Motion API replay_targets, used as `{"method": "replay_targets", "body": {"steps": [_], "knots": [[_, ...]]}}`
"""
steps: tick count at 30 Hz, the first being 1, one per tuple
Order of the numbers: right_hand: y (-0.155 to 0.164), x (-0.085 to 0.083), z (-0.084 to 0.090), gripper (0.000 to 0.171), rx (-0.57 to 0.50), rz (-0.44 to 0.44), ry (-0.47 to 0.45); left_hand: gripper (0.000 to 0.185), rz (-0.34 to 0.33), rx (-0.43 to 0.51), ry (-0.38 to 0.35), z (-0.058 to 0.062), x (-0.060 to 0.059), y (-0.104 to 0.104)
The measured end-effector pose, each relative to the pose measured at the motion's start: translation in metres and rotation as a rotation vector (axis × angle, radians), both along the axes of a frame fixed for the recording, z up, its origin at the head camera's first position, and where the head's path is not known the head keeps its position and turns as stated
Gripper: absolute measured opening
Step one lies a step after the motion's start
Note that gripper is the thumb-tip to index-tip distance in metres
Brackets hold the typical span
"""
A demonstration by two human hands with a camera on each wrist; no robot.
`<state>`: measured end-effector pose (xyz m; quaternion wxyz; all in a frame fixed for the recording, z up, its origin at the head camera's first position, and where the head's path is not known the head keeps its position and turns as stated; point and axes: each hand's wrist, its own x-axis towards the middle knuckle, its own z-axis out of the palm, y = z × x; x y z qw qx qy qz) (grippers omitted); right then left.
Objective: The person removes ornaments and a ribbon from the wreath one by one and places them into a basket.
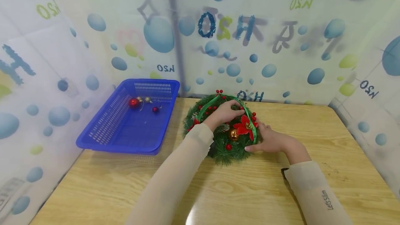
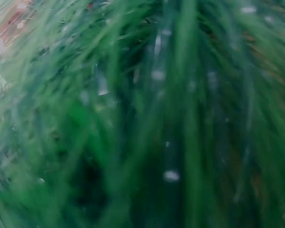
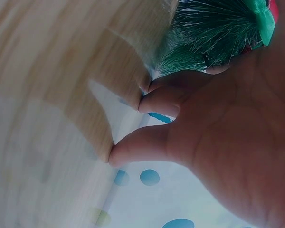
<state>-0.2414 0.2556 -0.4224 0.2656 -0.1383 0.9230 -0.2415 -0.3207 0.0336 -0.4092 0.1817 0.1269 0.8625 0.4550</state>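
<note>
A green Christmas wreath (image 1: 223,155) lies on the table, dressed with red berries (image 1: 228,147), a red poinsettia (image 1: 245,127), a gold ball (image 1: 233,134) and a green ribbon (image 1: 206,107). Over its middle reaches my left hand (image 1: 225,112), thumb and fingertips by berries and ribbon at the upper right; whether they pinch anything is unclear. Blurred green needles (image 2: 171,95) fill the left wrist view. At the wreath's right edge is my right hand (image 1: 271,140), thumb against the needles. Its spread fingers (image 3: 142,145) touch the tabletop in the right wrist view.
Left of the wreath stands a blue plastic basket (image 1: 134,141). Inside it lie a larger red ball (image 1: 134,103), a smaller dark red ball (image 1: 155,109) and small gold ones (image 1: 147,99). Patterned curtains (image 1: 193,61) border the wooden table (image 1: 237,190) at back and sides.
</note>
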Motion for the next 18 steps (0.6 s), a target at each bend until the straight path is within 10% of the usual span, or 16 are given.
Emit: {"method": "replay_targets", "body": {"steps": [18], "knots": [[0.0014, -0.0001, 0.0011, 0.144, 0.011, -0.010, -0.021, 0.047, 0.009, 0.074, -0.023, 0.0054, 0.0084, -0.0046]]}}
